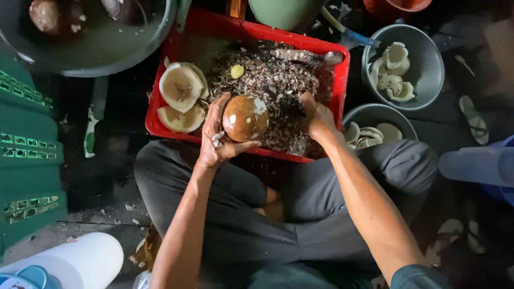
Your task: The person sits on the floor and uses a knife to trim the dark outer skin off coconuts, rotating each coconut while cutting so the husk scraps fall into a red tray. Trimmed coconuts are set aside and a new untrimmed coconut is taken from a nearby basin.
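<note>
My left hand (217, 136) cups a round brown coconut kernel (245, 118), partly peeled with white patches, over the near edge of a red plastic crate (340, 80). My right hand (315, 115) is in the crate just right of the kernel, fingers closed, seemingly around a dark tool that I cannot make out. The crate holds a heap of brown peel shavings (273, 80). Two white coconut halves (181, 88) lie at its left end.
Two grey bowls (428, 64) (377, 112) with white coconut pieces stand right of the crate. A large metal basin (107, 48) is at top left, green crates (27, 160) at left, a knife (92, 123) on the dark floor. My crossed legs sit below the crate.
</note>
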`<state>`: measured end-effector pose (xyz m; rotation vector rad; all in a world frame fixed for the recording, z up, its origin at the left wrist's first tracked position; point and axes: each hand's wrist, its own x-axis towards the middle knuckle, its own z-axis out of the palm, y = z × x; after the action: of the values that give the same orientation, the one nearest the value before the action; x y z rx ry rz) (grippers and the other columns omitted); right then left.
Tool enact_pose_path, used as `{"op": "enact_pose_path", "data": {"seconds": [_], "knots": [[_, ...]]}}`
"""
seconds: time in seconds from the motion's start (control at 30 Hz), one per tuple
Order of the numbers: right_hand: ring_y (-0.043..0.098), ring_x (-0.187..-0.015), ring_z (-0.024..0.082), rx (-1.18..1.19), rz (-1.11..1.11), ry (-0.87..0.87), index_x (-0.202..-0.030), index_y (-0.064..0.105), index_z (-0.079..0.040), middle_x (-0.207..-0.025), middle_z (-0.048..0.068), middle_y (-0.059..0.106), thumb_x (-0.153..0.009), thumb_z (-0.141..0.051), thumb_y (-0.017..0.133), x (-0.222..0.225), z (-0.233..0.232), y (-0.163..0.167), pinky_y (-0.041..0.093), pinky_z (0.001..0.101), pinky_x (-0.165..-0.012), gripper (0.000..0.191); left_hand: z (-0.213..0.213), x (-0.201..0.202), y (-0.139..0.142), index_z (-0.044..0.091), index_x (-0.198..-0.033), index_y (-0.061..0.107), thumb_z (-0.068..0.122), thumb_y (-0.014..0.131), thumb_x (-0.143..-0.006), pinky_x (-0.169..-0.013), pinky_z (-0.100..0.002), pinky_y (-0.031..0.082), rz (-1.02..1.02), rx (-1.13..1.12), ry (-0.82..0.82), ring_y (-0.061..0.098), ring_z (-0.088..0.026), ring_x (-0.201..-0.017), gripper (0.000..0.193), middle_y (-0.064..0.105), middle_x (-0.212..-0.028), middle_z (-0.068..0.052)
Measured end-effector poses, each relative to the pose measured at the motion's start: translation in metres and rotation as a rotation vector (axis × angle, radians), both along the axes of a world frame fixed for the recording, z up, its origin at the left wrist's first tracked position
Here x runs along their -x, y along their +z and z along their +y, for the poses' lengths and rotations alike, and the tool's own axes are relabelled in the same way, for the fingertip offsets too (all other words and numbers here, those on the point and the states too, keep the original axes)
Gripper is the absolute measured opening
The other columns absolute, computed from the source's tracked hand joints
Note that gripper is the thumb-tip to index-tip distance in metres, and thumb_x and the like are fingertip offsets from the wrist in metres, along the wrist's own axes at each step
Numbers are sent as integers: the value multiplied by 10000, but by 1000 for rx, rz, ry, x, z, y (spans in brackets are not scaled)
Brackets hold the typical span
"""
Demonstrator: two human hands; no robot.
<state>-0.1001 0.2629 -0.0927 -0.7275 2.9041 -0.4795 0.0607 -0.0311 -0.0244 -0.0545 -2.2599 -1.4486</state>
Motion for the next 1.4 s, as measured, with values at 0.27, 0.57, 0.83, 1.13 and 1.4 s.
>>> {"op": "enact_pose_path", "data": {"seconds": [0.27,0.57,0.83,1.13,1.4], "knots": [[672,-1016,404,179,-286,-104,-1486,426,-194,-1033,206,706,-890,-270,705,-32,-30,89,498,469,-851,662,5,0,13,13,-1482,441,482,1031,-406,-1054,-468,482,-78,116,19,580,-365,-1243,1314,554,-1346,-173],[637,-1008,234,582,-331,102,-1370,597,-86,-1090,121,645,-1037,-281,642,-80,-56,115,566,363,-876,389,7,2,20,74,-1416,523,439,1041,-503,-1040,-466,487,-107,142,92,601,-329,-1193,1111,603,-1281,-138],[664,-1103,240,657,-90,162,-1326,578,-14,-1237,131,624,-1022,-251,676,-95,-76,106,544,342,-958,398,6,3,31,44,-1453,472,362,1018,-519,-1077,-442,496,25,66,-3,561,-357,-1285,1128,541,-1382,-192],[673,-946,159,760,159,131,-1079,717,-78,-1097,74,697,-1058,-225,646,-99,-105,108,592,276,-799,165,21,4,7,29,-1469,446,293,990,-540,-1077,-443,501,-45,-4,74,608,-357,-1222,1108,582,-1318,-169],[680,-970,154,655,261,370,-934,749,-132,-1057,11,723,-1035,-249,681,-70,-128,137,588,318,-866,169,28,2,-7,31,-1477,437,249,978,-602,-1074,-423,528,78,-22,112,614,-345,-1246,1053,555,-1360,-181]]}}
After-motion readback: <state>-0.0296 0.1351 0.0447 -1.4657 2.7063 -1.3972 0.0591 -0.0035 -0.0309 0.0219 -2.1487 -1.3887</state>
